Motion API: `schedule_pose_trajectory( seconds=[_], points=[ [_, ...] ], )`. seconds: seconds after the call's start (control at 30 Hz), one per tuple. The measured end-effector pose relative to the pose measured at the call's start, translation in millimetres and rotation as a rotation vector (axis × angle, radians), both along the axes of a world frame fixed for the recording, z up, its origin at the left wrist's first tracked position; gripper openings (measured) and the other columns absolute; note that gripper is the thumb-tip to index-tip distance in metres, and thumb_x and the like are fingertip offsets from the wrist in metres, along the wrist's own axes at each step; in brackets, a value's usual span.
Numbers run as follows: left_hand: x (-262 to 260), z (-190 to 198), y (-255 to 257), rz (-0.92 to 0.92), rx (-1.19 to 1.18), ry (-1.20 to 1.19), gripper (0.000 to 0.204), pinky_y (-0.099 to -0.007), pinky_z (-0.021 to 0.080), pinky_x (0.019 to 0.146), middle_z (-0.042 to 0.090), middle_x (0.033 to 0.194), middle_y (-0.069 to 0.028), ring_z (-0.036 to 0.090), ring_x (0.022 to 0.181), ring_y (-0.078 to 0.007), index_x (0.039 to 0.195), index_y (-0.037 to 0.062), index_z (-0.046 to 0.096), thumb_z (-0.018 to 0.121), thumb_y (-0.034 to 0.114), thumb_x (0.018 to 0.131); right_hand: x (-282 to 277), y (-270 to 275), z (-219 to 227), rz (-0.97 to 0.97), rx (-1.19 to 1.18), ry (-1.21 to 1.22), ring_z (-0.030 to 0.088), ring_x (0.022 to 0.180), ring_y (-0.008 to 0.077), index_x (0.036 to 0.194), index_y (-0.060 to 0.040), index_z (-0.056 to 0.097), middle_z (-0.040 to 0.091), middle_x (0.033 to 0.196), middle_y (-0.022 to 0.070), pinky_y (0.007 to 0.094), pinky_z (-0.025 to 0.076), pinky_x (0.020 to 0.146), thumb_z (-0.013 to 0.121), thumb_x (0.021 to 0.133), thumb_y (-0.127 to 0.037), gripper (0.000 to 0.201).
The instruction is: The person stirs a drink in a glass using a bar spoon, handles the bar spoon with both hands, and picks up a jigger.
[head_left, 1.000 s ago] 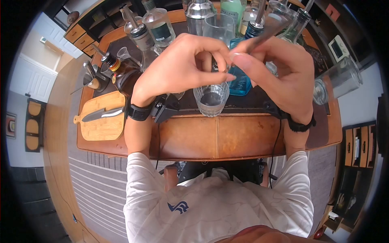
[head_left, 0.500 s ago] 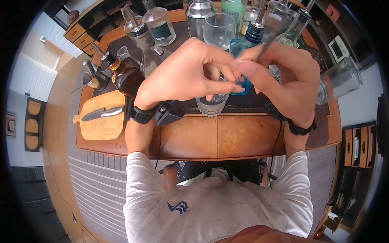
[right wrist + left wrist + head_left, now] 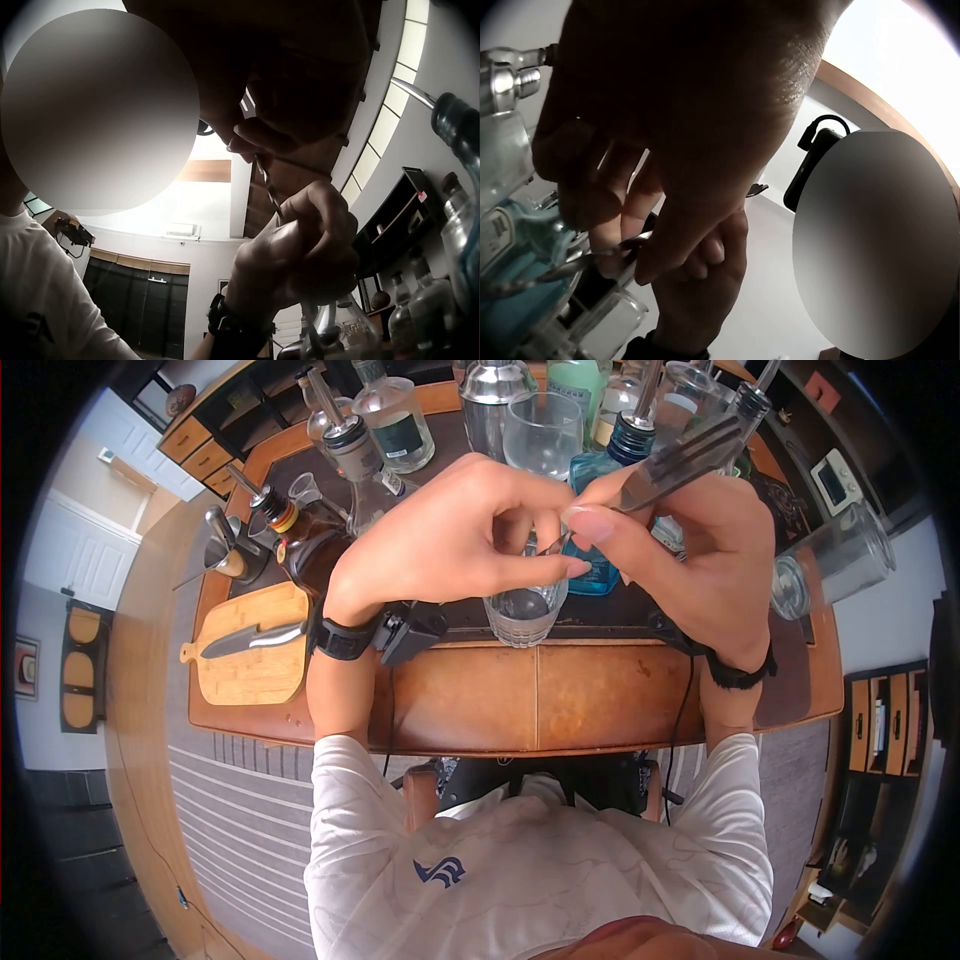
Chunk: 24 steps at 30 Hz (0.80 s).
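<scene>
A metal bar utensil with a fork end [image 3: 690, 458] and a twisted stem [image 3: 577, 265] is held between both hands above a cut-glass tumbler [image 3: 524, 624]. My left hand [image 3: 450, 538] pinches the stem between thumb and fingers. The right hand [image 3: 705, 550] pinches it near the fork end, whose tines point up and to the right. In the right wrist view the twisted stem [image 3: 268, 187] spans from one hand to the other. Behind the hands stands a blue bottle [image 3: 598, 578], partly covered by them. The tumbler's rim is partly hidden by the left hand.
A knife [image 3: 255, 641] lies on a cutting board [image 3: 250, 685] at the left. Pourer bottles, a shaker [image 3: 492, 405] and an empty stemless-looking glass [image 3: 543, 440] line the back. A clear glass vessel [image 3: 850, 555] is at the right, and the leather table edge [image 3: 470, 705] runs in front.
The fork end has turned from edge-on so its tines show broadly. Both hands dipped slightly, then rose a little, and remain close together on the utensil.
</scene>
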<state>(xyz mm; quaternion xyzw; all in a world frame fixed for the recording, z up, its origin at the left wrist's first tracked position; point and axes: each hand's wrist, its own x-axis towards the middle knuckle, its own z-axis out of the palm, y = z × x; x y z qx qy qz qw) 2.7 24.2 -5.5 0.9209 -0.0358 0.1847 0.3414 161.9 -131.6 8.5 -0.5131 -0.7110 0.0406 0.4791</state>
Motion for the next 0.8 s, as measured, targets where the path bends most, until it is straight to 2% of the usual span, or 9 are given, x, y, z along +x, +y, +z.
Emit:
schedule_pose_trajectory(
  seconds=[0.07, 0.23, 0.47, 0.57, 0.63, 0.8],
  points=[
    [1, 0, 1, 0.015, -0.021, 0.009, 0.020, -0.0259, 0.044, 0.050, 0.063, 0.067, -0.0014, 0.055, 0.053, -0.0106, 0.094, 0.0020, 0.073, 0.082, 0.018, 0.084, -2, -1, 0, -0.020, -0.008, 0.013, 0.060, 0.065, 0.0078, 0.090, 0.0033, 0.075, 0.070, 0.074, 0.0039, 0.0242, 0.046, 0.062, 0.079, 0.086, -0.004, 0.010],
    [7, -6, 1, 0.094, 0.078, -0.175, 0.026, -0.0257, 0.047, 0.051, 0.069, 0.069, -0.0033, 0.059, 0.053, -0.0111, 0.092, -0.0002, 0.072, 0.085, 0.019, 0.081, -2, 1, -1, -0.026, 0.045, -0.023, 0.060, 0.065, 0.0075, 0.090, 0.0034, 0.074, 0.068, 0.072, 0.0039, 0.0245, 0.046, 0.063, 0.080, 0.085, -0.003, 0.010],
    [2, 4, -9, 0.136, 0.012, -0.080, 0.025, -0.0246, 0.049, 0.051, 0.073, 0.071, -0.0067, 0.062, 0.055, -0.0101, 0.093, -0.0016, 0.073, 0.085, 0.016, 0.081, 2, 4, -7, -0.017, 0.049, 0.092, 0.057, 0.063, 0.0049, 0.094, 0.0020, 0.072, 0.068, 0.077, 0.0012, 0.0227, 0.044, 0.059, 0.078, 0.088, -0.003, 0.010],
    [3, 6, -15, 0.085, -0.085, -0.044, 0.023, -0.0240, 0.049, 0.051, 0.073, 0.072, -0.0081, 0.063, 0.056, -0.0094, 0.093, -0.0031, 0.073, 0.084, 0.014, 0.082, 4, 3, -8, -0.012, 0.068, 0.134, 0.056, 0.063, 0.0039, 0.095, 0.0012, 0.073, 0.068, 0.078, 0.0005, 0.0203, 0.042, 0.056, 0.077, 0.090, -0.005, 0.009],
    [1, 12, -21, 0.122, -0.278, 0.121, 0.019, -0.0257, 0.050, 0.056, 0.062, 0.054, -0.0022, 0.060, 0.053, -0.0049, 0.075, 0.0001, 0.072, 0.086, 0.011, 0.082, 6, 2, -8, 0.000, 0.083, 0.139, 0.056, 0.063, 0.0034, 0.095, 0.0009, 0.073, 0.067, 0.078, 0.0003, 0.0192, 0.040, 0.054, 0.076, 0.091, -0.006, 0.008],
    [3, 3, -15, 0.013, -0.207, 0.029, 0.026, -0.0288, 0.054, 0.062, 0.064, 0.055, -0.0048, 0.066, 0.059, -0.0078, 0.065, 0.0008, 0.065, 0.084, 0.005, 0.082, 5, 3, -6, 0.041, 0.069, 0.133, 0.055, 0.061, 0.0032, 0.096, 0.0014, 0.074, 0.068, 0.078, 0.0009, 0.0190, 0.039, 0.053, 0.074, 0.093, -0.008, 0.009]
  ],
)
